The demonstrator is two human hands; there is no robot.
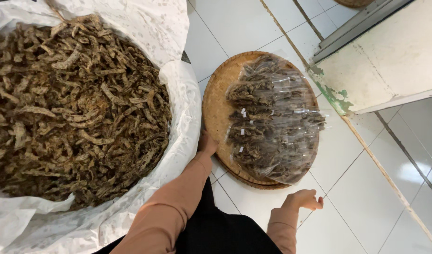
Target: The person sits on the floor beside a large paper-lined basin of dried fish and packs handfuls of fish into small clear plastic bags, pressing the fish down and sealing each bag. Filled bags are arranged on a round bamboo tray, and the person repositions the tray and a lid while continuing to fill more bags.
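Two bare hands noted over white floor tiles (pixel 253 28). Left hand (pixel 207 143) found at near rim of round woven tray (pixel 215 106), touching or just beside it; fingers mostly hidden behind rim and sack edge, so grip could not be told. Right hand (pixel 304 199) held above floor, just below tray, apart from it; fingers curled loosely inward, closed on nothing, thumb showing at right. Both forearms clad in tan sleeves (pixel 178 202), over dark clothing. Tray lying flat on floor, loaded with several clear plastic bags (pixel 274 122) of dark brown dried strips, stacked in overlapping rows, each closed with small white fastening; stack reaching slightly past tray's right edge. Appeared doubled, second rim showing beneath at lower edge. Large white sack (pixel 178 94) standing open just left of tray, touching it, filled close to brim with loose dried strips (pixel 75 108) of same brown, curled and wrinkled kind. Pale wall base (pixel 390 61) with chipped greenish paint seen at upper right, beside metal floor strip.
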